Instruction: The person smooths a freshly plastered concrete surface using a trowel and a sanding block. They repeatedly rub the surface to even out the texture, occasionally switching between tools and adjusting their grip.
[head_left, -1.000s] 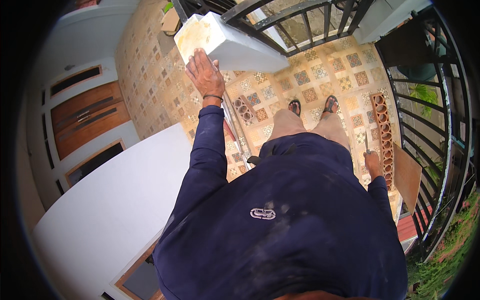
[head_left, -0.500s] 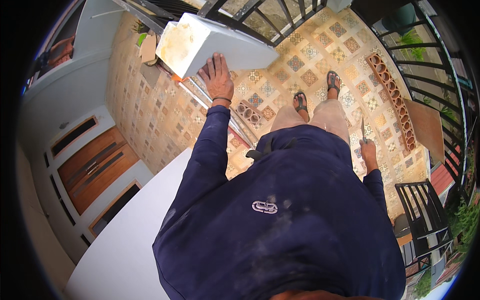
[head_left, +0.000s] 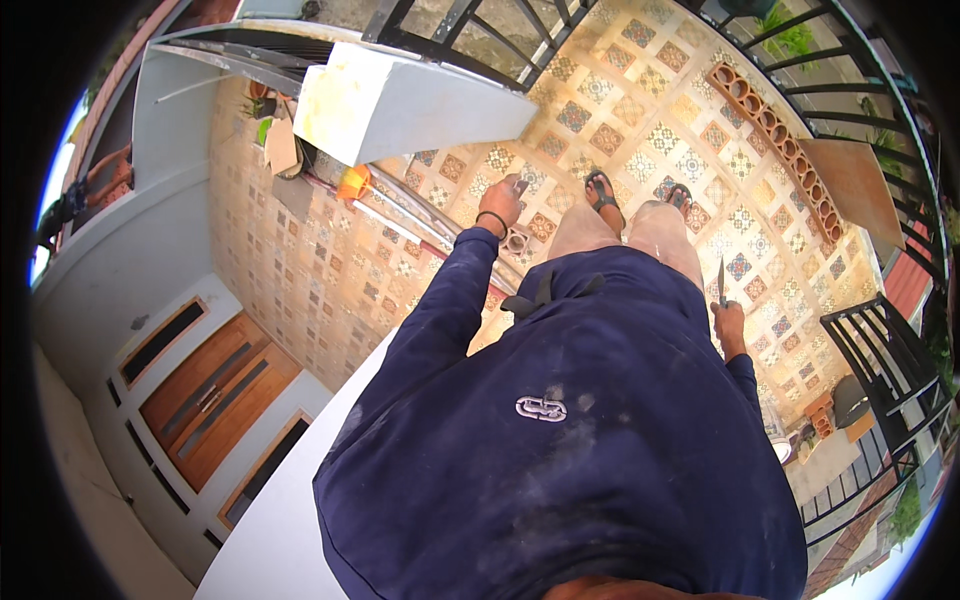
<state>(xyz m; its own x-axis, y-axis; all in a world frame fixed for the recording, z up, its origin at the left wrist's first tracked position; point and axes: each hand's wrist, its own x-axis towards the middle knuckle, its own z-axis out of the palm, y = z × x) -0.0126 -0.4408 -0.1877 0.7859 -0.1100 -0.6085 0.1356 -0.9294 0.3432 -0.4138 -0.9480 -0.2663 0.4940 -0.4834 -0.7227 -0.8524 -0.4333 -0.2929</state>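
My left hand (head_left: 502, 203) hangs beside the grey pillar (head_left: 440, 108), apart from it, above the tiled floor. Its fingers are curled closed; whether a small thing sits at the fingertips I cannot make out. A hollow clay block (head_left: 516, 241) shows partly behind this hand. Low by my right thigh, my right hand (head_left: 730, 326) grips a hand tool with a narrow, pointed grey blade (head_left: 722, 276) directed away from me. Most of its handle is hidden in the fist, so its exact kind is unclear.
Long poles (head_left: 400, 225) and an orange object (head_left: 353, 182) lie near the pillar's base. A row of clay blocks with round holes (head_left: 775, 140) and a brown board (head_left: 850, 190) stand by the black railing (head_left: 850, 88). A wooden double door (head_left: 215, 395) is at left.
My left hand has come off the pillar, moved right and nearer to me, and its spread fingers have curled in. My feet have shifted. My right hand still holds the bladed tool.
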